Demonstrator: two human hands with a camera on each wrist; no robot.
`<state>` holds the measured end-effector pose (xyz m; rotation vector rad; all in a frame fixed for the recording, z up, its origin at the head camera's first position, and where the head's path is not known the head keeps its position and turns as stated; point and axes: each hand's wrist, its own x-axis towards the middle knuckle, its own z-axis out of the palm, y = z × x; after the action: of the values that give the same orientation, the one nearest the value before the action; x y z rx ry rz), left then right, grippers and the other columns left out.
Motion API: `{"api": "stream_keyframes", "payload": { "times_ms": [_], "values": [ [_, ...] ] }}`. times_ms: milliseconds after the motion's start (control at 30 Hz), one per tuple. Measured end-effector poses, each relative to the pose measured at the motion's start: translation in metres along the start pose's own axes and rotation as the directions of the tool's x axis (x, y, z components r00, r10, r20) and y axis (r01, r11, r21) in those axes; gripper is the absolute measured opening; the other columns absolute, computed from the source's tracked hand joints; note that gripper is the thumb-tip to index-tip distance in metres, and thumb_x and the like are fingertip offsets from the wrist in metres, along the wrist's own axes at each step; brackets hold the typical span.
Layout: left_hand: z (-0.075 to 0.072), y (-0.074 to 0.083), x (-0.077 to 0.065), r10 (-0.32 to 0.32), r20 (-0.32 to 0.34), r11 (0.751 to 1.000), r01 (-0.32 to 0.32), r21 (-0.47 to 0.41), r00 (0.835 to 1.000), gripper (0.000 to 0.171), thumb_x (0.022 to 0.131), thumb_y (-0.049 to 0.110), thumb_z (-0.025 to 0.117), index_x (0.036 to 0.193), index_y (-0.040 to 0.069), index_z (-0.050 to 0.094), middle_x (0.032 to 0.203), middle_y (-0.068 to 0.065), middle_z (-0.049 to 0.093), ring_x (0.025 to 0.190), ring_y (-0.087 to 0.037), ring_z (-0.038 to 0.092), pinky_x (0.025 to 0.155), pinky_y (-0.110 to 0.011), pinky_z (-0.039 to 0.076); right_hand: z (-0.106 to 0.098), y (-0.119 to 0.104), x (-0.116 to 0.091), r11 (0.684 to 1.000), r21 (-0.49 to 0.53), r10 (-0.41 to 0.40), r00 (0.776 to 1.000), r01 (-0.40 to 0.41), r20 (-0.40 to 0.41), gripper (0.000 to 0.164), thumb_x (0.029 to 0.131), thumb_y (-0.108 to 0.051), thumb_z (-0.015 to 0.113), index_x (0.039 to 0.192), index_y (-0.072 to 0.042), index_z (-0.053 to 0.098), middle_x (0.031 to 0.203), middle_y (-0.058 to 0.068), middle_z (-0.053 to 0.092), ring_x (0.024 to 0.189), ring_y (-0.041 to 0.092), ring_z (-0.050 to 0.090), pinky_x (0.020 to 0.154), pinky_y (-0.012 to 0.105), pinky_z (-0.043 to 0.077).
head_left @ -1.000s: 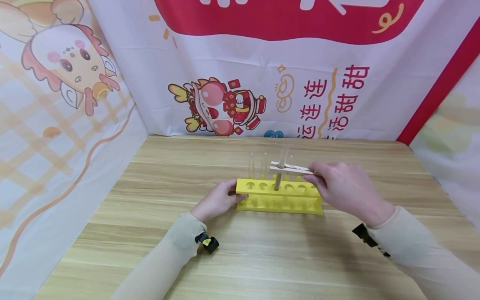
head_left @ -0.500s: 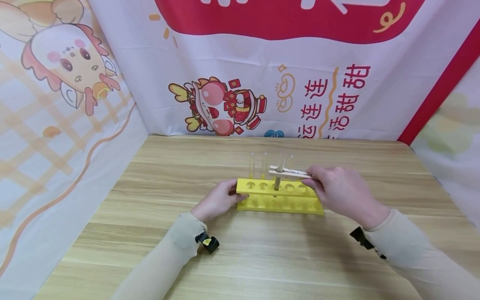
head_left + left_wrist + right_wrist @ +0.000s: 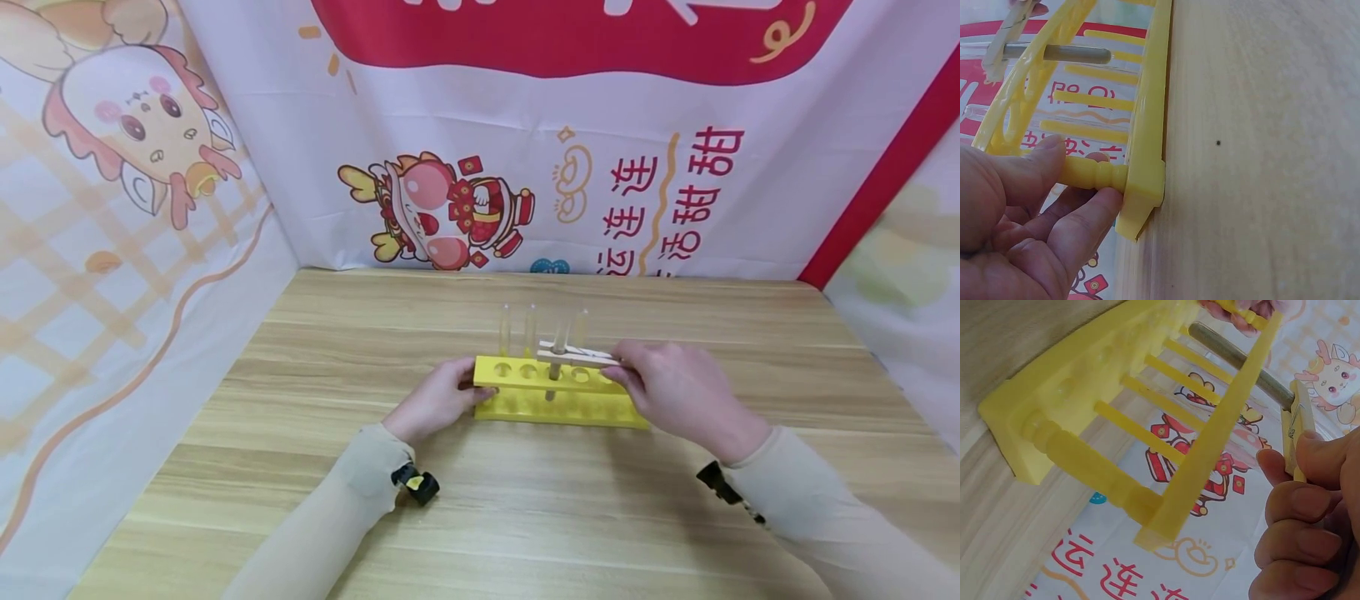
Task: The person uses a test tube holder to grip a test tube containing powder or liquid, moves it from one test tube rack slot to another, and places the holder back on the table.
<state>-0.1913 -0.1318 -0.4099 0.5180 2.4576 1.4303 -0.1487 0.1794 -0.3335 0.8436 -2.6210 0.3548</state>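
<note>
My left hand [image 3: 438, 400] grips the left end of a yellow test tube rack [image 3: 510, 407]. In the left wrist view, its thumb and fingers close round the rack's end post [image 3: 1082, 172]. My right hand [image 3: 678, 398] pinches a wooden test tube clamp [image 3: 585, 358] by its handle end. The clamp's jaws hold a glass test tube [image 3: 554, 371] with grey-brown contents. This tube stands nearly upright through the third hole from the left; in the right wrist view its rounded tip [image 3: 1197, 330] is short of the rack's base.
Several clear tubes, one of them a glass tube [image 3: 505, 329], stand upside down on pegs along the rack's back. The wood-grain table [image 3: 480, 517] extends around the rack. A printed white cloth [image 3: 300, 167] hangs behind the table.
My right hand has moved down and slightly left with the clamp, and the test tube has sunk deeper through the rack's hole. My left hand keeps its grip on the rack.
</note>
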Motion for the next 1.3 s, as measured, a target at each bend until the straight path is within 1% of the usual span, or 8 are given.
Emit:
{"api": "stream_keyframes", "payload": {
  "times_ms": [167, 567, 867, 1000, 1200, 1300],
  "values": [
    [0.000, 0.000, 0.000, -0.001, 0.000, 1.000, 0.001, 0.007, 1.000, 0.028, 0.095, 0.012, 0.067, 0.123, 0.013, 0.064, 0.119, 0.000, 0.066, 0.110, -0.015, 0.060, 0.094, -0.035, 0.050, 0.006, 0.003, -0.003, 1.000, -0.004, -0.003, 1.000, 0.003, 0.002, 0.012, 0.092, -0.022, 0.072, 0.086, -0.015, 0.066, 0.063, -0.011, 0.054, 0.047, 0.005, 0.042, 0.040, 0.027, 0.036],
    [0.000, -0.001, 0.001, -0.003, -0.001, 1.000, 0.003, 0.007, 1.000, 0.028, 0.095, 0.012, 0.067, 0.123, 0.014, 0.064, 0.120, 0.000, 0.066, 0.111, -0.015, 0.060, 0.095, -0.035, 0.049, 0.015, 0.007, -0.004, 0.998, -0.047, -0.039, 0.999, 0.037, -0.029, 0.015, 0.091, -0.025, 0.072, 0.083, -0.017, 0.062, 0.059, -0.011, 0.049, 0.045, 0.007, 0.040, 0.037, 0.030, 0.031],
    [0.000, -0.002, 0.002, 0.016, 0.006, 1.000, -0.016, 0.005, 1.000, 0.028, 0.095, 0.011, 0.067, 0.123, 0.012, 0.064, 0.120, -0.001, 0.066, 0.112, -0.015, 0.060, 0.095, -0.035, 0.050, 0.018, 0.009, -0.005, 0.998, -0.034, -0.051, 0.998, 0.049, -0.039, 0.016, 0.090, -0.023, 0.073, 0.082, -0.016, 0.062, 0.059, -0.010, 0.050, 0.046, 0.006, 0.040, 0.037, 0.029, 0.031],
    [0.000, -0.001, 0.001, 0.022, 0.005, 1.000, -0.022, 0.004, 1.000, 0.027, 0.095, 0.010, 0.067, 0.122, 0.012, 0.064, 0.119, -0.001, 0.067, 0.111, -0.015, 0.060, 0.094, -0.035, 0.050, 0.019, 0.009, -0.005, 0.998, -0.039, -0.056, 0.998, 0.054, -0.035, 0.015, 0.090, -0.023, 0.073, 0.083, -0.016, 0.063, 0.060, -0.009, 0.053, 0.046, 0.006, 0.042, 0.037, 0.029, 0.032],
    [-0.001, 0.001, 0.001, 0.005, 0.006, 1.000, -0.005, 0.007, 1.000, 0.026, 0.095, 0.011, 0.067, 0.121, 0.012, 0.065, 0.117, 0.000, 0.067, 0.108, -0.015, 0.061, 0.093, -0.035, 0.050, 0.021, 0.010, -0.006, 0.998, -0.043, -0.052, 0.998, 0.051, -0.026, 0.013, 0.091, -0.024, 0.073, 0.086, -0.014, 0.065, 0.064, -0.007, 0.058, 0.047, 0.006, 0.043, 0.038, 0.029, 0.033],
    [-0.001, 0.001, 0.001, -0.005, 0.009, 1.000, 0.005, 0.007, 1.000, 0.025, 0.095, 0.011, 0.067, 0.120, 0.012, 0.065, 0.115, 0.000, 0.067, 0.107, -0.015, 0.061, 0.093, -0.035, 0.050, 0.022, 0.010, -0.006, 0.998, -0.040, -0.045, 0.999, 0.044, -0.014, 0.013, 0.092, -0.024, 0.072, 0.086, -0.015, 0.064, 0.063, -0.008, 0.055, 0.046, 0.006, 0.041, 0.038, 0.028, 0.033]
  ]
}}
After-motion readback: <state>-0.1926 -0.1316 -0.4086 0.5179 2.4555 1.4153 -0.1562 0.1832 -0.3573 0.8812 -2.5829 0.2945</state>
